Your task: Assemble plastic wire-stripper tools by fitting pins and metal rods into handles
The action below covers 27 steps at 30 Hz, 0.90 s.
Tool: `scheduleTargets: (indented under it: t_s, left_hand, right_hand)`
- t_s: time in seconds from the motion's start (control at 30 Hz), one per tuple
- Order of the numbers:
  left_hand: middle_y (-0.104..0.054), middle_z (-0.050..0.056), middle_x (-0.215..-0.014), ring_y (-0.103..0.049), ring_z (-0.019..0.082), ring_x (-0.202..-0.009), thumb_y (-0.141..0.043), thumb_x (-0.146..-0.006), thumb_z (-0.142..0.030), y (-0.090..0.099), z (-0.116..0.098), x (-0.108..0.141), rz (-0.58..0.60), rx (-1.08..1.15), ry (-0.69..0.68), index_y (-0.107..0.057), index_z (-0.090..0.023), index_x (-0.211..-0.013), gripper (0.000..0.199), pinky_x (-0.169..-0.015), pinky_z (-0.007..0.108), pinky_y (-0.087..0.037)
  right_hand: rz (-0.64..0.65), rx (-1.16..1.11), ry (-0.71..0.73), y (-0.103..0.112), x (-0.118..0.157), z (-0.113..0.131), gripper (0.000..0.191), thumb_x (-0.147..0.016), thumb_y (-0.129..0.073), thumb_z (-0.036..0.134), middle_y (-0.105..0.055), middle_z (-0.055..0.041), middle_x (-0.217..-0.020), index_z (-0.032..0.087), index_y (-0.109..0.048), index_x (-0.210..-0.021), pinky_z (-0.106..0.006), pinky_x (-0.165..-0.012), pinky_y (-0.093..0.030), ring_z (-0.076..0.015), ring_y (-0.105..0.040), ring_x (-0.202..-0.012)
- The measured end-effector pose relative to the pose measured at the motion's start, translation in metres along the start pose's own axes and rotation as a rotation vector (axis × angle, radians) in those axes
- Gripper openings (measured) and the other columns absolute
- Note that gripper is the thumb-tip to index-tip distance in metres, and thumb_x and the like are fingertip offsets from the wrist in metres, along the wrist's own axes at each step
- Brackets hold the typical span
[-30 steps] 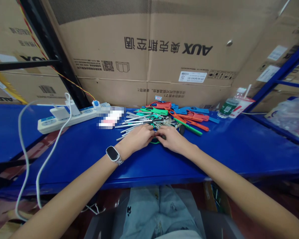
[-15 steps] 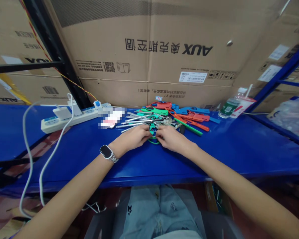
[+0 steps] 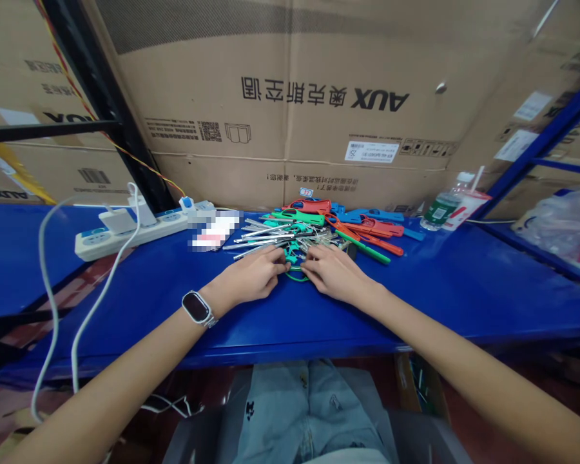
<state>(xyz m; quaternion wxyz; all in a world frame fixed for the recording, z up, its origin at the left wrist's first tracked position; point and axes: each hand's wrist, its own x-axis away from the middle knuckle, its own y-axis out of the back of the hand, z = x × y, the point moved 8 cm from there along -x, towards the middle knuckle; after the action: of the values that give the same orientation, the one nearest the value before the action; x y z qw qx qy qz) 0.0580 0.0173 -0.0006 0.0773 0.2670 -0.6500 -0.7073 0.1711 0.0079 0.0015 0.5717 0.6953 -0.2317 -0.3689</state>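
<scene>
My left hand (image 3: 258, 274), below a watch on the wrist, has its fingers bent together at the near edge of a pile of parts; what they pinch is too small to make out. My right hand (image 3: 333, 274) is curled just to the right, its fingertips on small parts I cannot make out. Between the hands lie small green pieces (image 3: 292, 251) and a green loop (image 3: 297, 278). Silver metal rods (image 3: 261, 237) point left from the pile. Behind and to the right are green (image 3: 312, 218), red (image 3: 377, 227) and blue (image 3: 379, 214) plastic casings.
A white power strip (image 3: 94, 241) with plugs and cables lies at the left, beside a blurred flat item (image 3: 217, 232). A bottle (image 3: 439, 209) and a cup (image 3: 466, 209) stand at the right. A large cardboard box (image 3: 198, 77) rises behind the blue table (image 3: 391, 328).
My left hand has drawn slightly left and down, away from my right hand, widening the gap between them. The view has shifted slightly.
</scene>
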Motion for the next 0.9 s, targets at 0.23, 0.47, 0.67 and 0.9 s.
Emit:
scheduleTargets:
  t_s: [0.23,0.47,0.67,0.9]
  left_hand:
    - [-0.065,0.013,-0.105,-0.061,0.027,-0.097,-0.049,-0.097,-0.02,0.002,-0.001,0.003,-0.032,-0.001,0.034,-0.076,-0.014,-0.103,0.028,-0.094,0.046,-0.051]
    - [-0.068,0.01,-0.097,-0.065,0.023,-0.09,-0.061,-0.097,-0.019,0.0,0.006,-0.029,0.026,0.076,0.08,-0.076,-0.015,-0.1,0.016,-0.082,0.035,-0.052]
    - [-0.067,0.006,-0.088,-0.065,0.019,-0.08,-0.063,-0.095,-0.015,-0.007,0.012,-0.039,0.068,0.193,0.043,-0.074,-0.016,-0.087,0.014,-0.076,0.03,-0.05]
    - [-0.064,0.008,-0.093,-0.062,0.02,-0.084,-0.055,-0.099,-0.015,-0.006,0.002,-0.033,0.041,0.1,0.068,-0.072,-0.014,-0.09,0.019,-0.077,0.032,-0.049]
  right_hand:
    - [0.006,0.037,0.036,-0.002,0.019,0.0,0.039,-0.108,-0.042,0.034,-0.065,-0.0144,-0.114,0.018,-0.067,-0.133,-0.042,-0.09,-0.04,-0.0273,-0.058,-0.105]
    - [-0.007,-0.05,0.035,-0.003,0.023,-0.001,0.041,-0.107,-0.042,0.033,-0.063,-0.0164,-0.12,0.017,-0.063,-0.139,-0.046,-0.096,-0.045,-0.0285,-0.056,-0.111]
    - [-0.033,-0.152,0.016,-0.006,0.025,-0.006,0.039,-0.106,-0.045,0.032,-0.061,-0.0155,-0.12,0.02,-0.064,-0.138,-0.048,-0.098,-0.047,-0.0282,-0.056,-0.113]
    - [-0.016,-0.137,-0.002,-0.006,0.026,-0.006,0.04,-0.107,-0.043,0.033,-0.061,-0.0155,-0.124,0.021,-0.063,-0.139,-0.047,-0.097,-0.048,-0.0287,-0.056,-0.117]
